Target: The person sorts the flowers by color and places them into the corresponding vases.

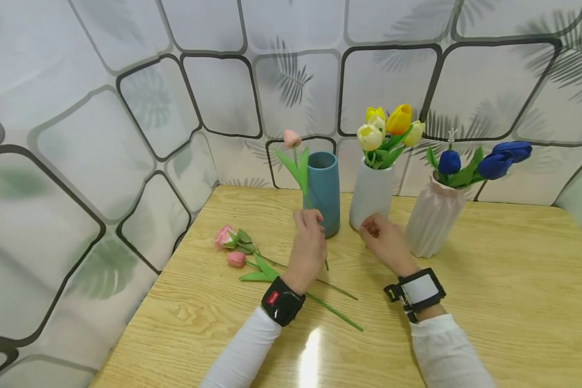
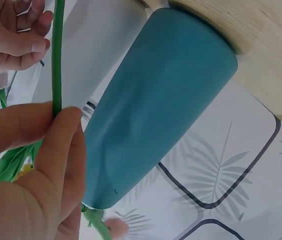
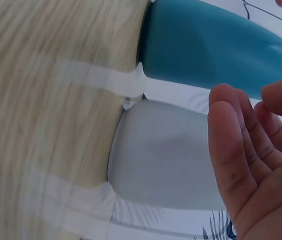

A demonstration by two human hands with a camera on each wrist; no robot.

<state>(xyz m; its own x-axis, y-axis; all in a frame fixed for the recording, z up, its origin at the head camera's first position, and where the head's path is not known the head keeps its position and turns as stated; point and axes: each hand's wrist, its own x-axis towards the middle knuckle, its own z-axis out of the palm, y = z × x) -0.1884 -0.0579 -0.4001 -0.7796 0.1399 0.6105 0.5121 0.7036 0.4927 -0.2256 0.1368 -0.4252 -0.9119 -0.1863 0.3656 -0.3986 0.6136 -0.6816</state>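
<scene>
My left hand (image 1: 309,250) pinches the green stem (image 2: 57,55) of a pink tulip (image 1: 292,138) between thumb and fingers. The tulip stands upright, its bloom and leaves just left of the blue vase (image 1: 324,194). In the left wrist view that vase fills the middle, beyond the fingertips. My right hand (image 1: 385,240) hovers in front of the white vase (image 1: 370,196), fingers loosely bent and holding nothing. The right wrist view shows a gap between its thumb and fingers, with the white and blue vases behind.
A pink rose (image 1: 224,237) and another pink tulip (image 1: 236,259) lie on the wooden table (image 1: 174,323) at left, stems pointing toward the front. Yellow and white tulips (image 1: 390,127) fill the white vase. A ribbed pinkish vase (image 1: 435,218) holds blue tulips (image 1: 496,164) at right.
</scene>
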